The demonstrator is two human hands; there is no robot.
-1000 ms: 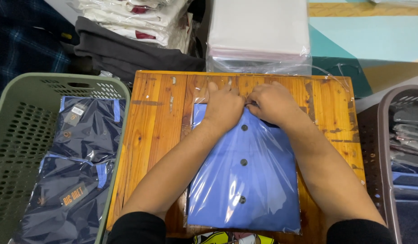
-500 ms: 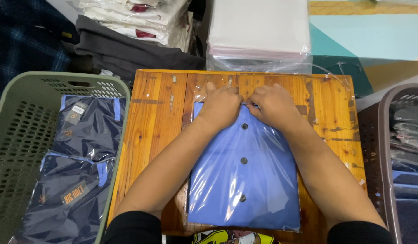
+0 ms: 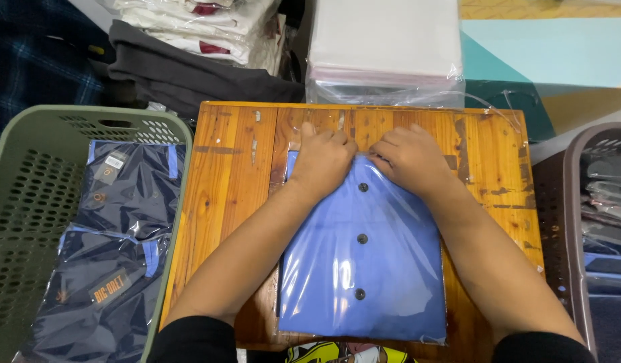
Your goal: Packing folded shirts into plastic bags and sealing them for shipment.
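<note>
Here, in the head view, a person is pressing both hands down on the top edge of a folded blue shirt [image 3: 364, 262] sealed in a clear plastic bag, which is lying flat on a worn wooden table [image 3: 236, 175], its dark buttons running down the middle and its lower edge reaching the near side of the board. The left hand [image 3: 322, 160] is lying knuckles up with its fingers curled over the bag's upper left corner, and the right hand [image 3: 411, 160] is sitting just beside it, fingers bent and pinching or flattening the film near the collar; whether either is actually gripping the flap is hard to tell, since the fingertips are tucked under. The packet is looking light and soft, with slick film likely to slide under the palms, so the edges or the top flap seem the surest places to take hold. To the left, a green basket [image 3: 28, 148] is holding dark navy shirts [image 3: 105, 255] already in bags. To the right, a grey basket [image 3: 572, 222] is holding more folded garments. Beyond the table, a stack of clear bags [image 3: 384, 50] is sitting next to a dark folded cloth [image 3: 189, 77].
</note>
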